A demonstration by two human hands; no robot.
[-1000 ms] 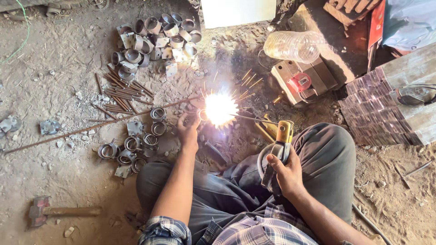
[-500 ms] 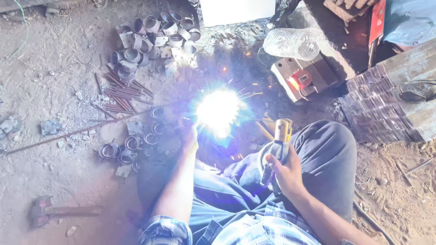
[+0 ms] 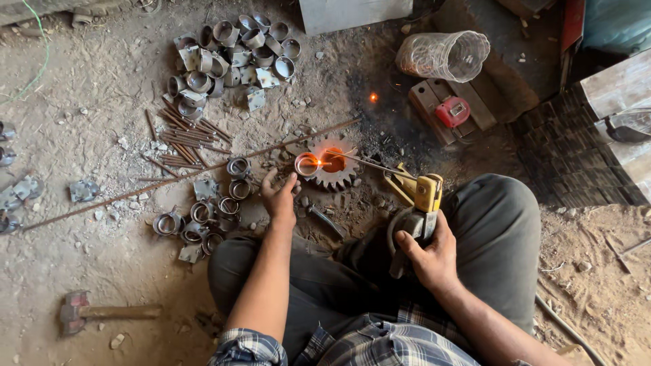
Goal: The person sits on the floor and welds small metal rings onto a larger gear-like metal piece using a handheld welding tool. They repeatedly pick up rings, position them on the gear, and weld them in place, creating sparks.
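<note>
Low down, the right hand (image 3: 427, 254) gripped the holder (image 3: 420, 203), its rod (image 3: 359, 160) touching the glowing ring (image 3: 307, 163) on the gear (image 3: 336, 163); the left hand (image 3: 279, 196) rested open beside it.

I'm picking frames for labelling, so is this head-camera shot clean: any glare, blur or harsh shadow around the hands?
Head view: even, soft daylight, no hard shadows; the only glow is the small orange-hot spot on the metal ring atop the gear, with no washout. Left hand, right hand and the yellow electrode holder are sharp; corners bend slightly from the wide lens.
</note>
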